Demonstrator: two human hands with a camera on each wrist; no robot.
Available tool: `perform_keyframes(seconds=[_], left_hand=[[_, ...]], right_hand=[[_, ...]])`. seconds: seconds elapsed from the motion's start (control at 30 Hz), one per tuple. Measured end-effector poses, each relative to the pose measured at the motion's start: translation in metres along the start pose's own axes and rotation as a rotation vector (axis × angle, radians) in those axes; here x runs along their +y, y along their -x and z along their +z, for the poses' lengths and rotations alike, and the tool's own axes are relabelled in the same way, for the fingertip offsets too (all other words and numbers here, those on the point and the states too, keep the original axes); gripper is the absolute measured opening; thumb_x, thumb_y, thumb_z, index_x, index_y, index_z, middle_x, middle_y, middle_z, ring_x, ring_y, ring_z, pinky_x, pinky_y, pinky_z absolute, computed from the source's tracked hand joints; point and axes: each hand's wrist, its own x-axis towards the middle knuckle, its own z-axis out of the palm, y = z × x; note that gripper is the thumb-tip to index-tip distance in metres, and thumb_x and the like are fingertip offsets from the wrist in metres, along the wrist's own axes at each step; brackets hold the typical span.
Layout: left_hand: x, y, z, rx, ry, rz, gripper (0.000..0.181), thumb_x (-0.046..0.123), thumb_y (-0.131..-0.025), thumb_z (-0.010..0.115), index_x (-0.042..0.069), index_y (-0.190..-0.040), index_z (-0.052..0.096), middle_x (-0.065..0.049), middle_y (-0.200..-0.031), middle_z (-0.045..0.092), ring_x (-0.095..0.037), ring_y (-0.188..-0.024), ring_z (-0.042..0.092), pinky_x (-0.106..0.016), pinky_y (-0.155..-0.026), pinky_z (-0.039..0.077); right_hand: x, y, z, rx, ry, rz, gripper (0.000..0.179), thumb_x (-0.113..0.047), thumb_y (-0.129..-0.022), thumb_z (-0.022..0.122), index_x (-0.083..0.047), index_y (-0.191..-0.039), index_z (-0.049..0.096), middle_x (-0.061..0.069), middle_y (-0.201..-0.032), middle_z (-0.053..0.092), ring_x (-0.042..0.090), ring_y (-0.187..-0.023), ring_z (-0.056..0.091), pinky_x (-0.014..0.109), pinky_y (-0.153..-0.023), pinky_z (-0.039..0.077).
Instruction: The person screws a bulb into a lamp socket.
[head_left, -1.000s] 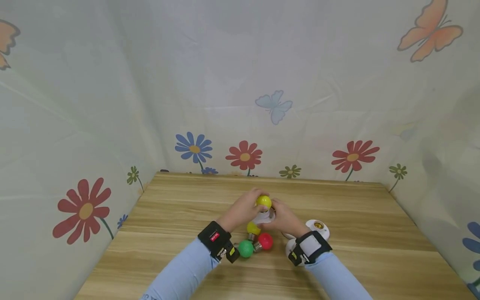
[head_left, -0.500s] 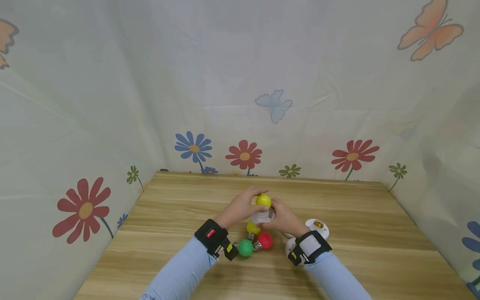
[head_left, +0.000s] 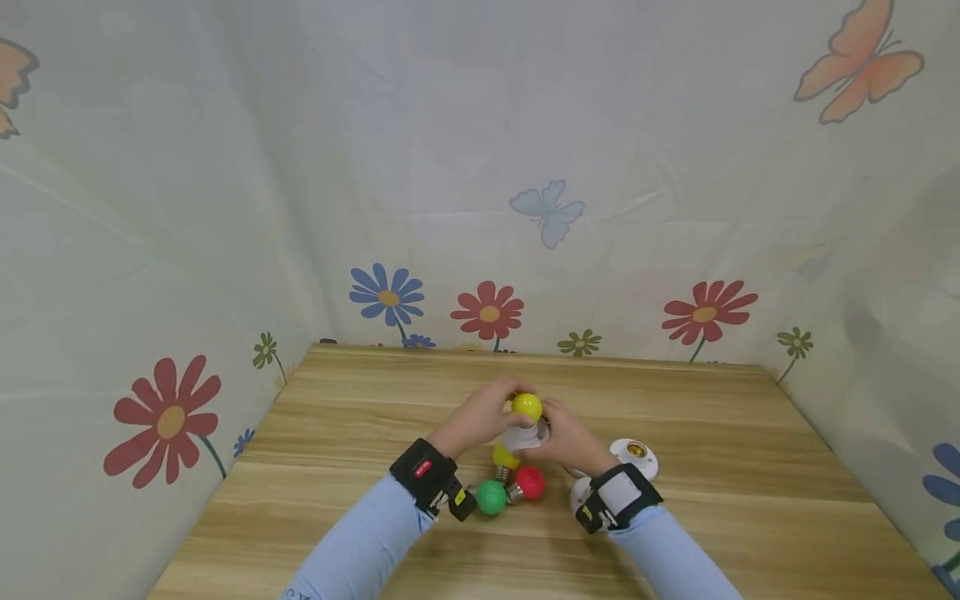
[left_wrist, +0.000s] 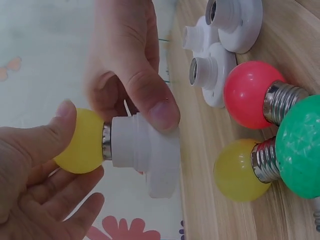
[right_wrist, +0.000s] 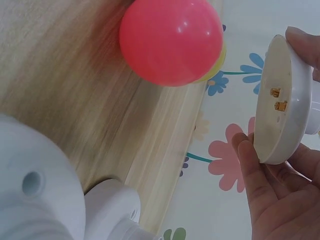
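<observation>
A yellow light bulb (left_wrist: 84, 145) stands base down in a white lamp socket (left_wrist: 145, 152), part of its metal screw base showing at the rim. My left hand (head_left: 480, 419) holds the bulb's globe between thumb and fingers. On the other side, my right hand (head_left: 572, 438) grips the socket by its round base, thumb on one edge and fingers on the opposite one. Both are held up off the table. In the right wrist view the underside of the socket (right_wrist: 280, 120) shows two brass terminals; the bulb is mostly hidden there.
On the wooden table (head_left: 360, 400) below lie a red bulb (head_left: 531, 482), a green bulb (head_left: 492, 497) and another yellow bulb (left_wrist: 240, 172), close together. Several white sockets (head_left: 637, 455) sit by the right wrist, partly covered by it. A flower-printed curtain (head_left: 420, 183) hangs behind.
My left hand has shifted slightly left, and its fingers loosened, then closed in on the bulb again. My right hand keeps the socket in nearly the same place.
</observation>
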Motion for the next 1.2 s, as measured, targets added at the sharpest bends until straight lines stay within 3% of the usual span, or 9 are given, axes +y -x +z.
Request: perform_keyframes(seconds=[0.17, 0.33, 0.47, 0.6, 0.77, 0.93, 1.2], left_hand=[[0.005, 0.001, 0.003, 0.079, 0.01, -0.056, 0.046, 0.028, -0.08, 0.079, 0.011, -0.119, 0.061, 0.0, -0.108, 0.062, -0.014, -0.096, 0.056, -0.025, -0.087, 0.051], [0.003, 0.0, 0.007, 0.099, 0.016, -0.063, 0.05, 0.031, -0.079, 0.08, 0.011, -0.12, 0.06, 0.0, -0.11, 0.061, -0.015, -0.096, 0.055, -0.024, -0.086, 0.051], [0.0, 0.0, 0.004, 0.057, 0.034, -0.032, 0.059, 0.029, -0.081, 0.079, 0.013, -0.132, 0.056, -0.003, -0.125, 0.06, -0.019, -0.109, 0.055, -0.031, -0.093, 0.05], [-0.003, -0.001, -0.003, -0.015, 0.048, 0.041, 0.057, 0.021, -0.085, 0.075, 0.019, -0.139, 0.053, -0.002, -0.142, 0.052, -0.023, -0.131, 0.047, -0.041, -0.106, 0.043], [-0.003, -0.001, -0.006, -0.076, 0.005, 0.118, 0.049, 0.009, -0.091, 0.066, 0.02, -0.138, 0.055, 0.0, -0.147, 0.048, -0.022, -0.138, 0.041, -0.038, -0.109, 0.04], [-0.001, -0.002, -0.004, -0.086, -0.035, 0.11, 0.047, 0.008, -0.092, 0.064, 0.02, -0.137, 0.055, 0.003, -0.143, 0.051, -0.018, -0.135, 0.044, -0.033, -0.11, 0.039], [0.005, -0.004, 0.002, 0.023, -0.105, 0.052, 0.045, 0.028, -0.087, 0.072, 0.013, -0.127, 0.06, -0.002, -0.122, 0.056, -0.016, -0.107, 0.057, -0.027, -0.095, 0.05]], right_hand=[[0.0, 0.0, 0.0, -0.003, -0.016, 0.027, 0.061, -0.032, -0.071, 0.084, -0.009, -0.121, 0.058, 0.004, -0.107, 0.059, 0.018, -0.094, 0.057, 0.037, -0.087, 0.053], [0.002, 0.0, 0.0, 0.003, 0.004, 0.031, 0.061, -0.031, -0.069, 0.085, -0.01, -0.12, 0.059, 0.002, -0.107, 0.059, 0.015, -0.093, 0.056, 0.034, -0.085, 0.052], [0.001, 0.0, -0.001, 0.001, 0.003, 0.014, 0.061, -0.031, -0.069, 0.085, -0.009, -0.12, 0.059, 0.003, -0.107, 0.06, 0.016, -0.093, 0.056, 0.035, -0.086, 0.051], [-0.001, 0.0, -0.003, -0.001, -0.004, -0.006, 0.064, -0.031, -0.07, 0.084, -0.007, -0.123, 0.057, 0.007, -0.112, 0.061, 0.019, -0.096, 0.057, 0.037, -0.087, 0.051], [-0.002, 0.0, -0.005, -0.005, 0.003, -0.008, 0.07, -0.031, -0.071, 0.084, -0.005, -0.128, 0.054, 0.01, -0.119, 0.06, 0.02, -0.101, 0.059, 0.038, -0.09, 0.05], [0.001, 0.0, -0.004, -0.005, 0.012, -0.01, 0.07, -0.033, -0.071, 0.085, -0.005, -0.128, 0.054, 0.009, -0.118, 0.06, 0.019, -0.1, 0.058, 0.037, -0.088, 0.05], [0.002, 0.001, -0.004, 0.0, 0.024, 0.043, 0.066, -0.036, -0.07, 0.085, -0.01, -0.124, 0.057, 0.003, -0.11, 0.06, 0.016, -0.094, 0.057, 0.034, -0.082, 0.053]])
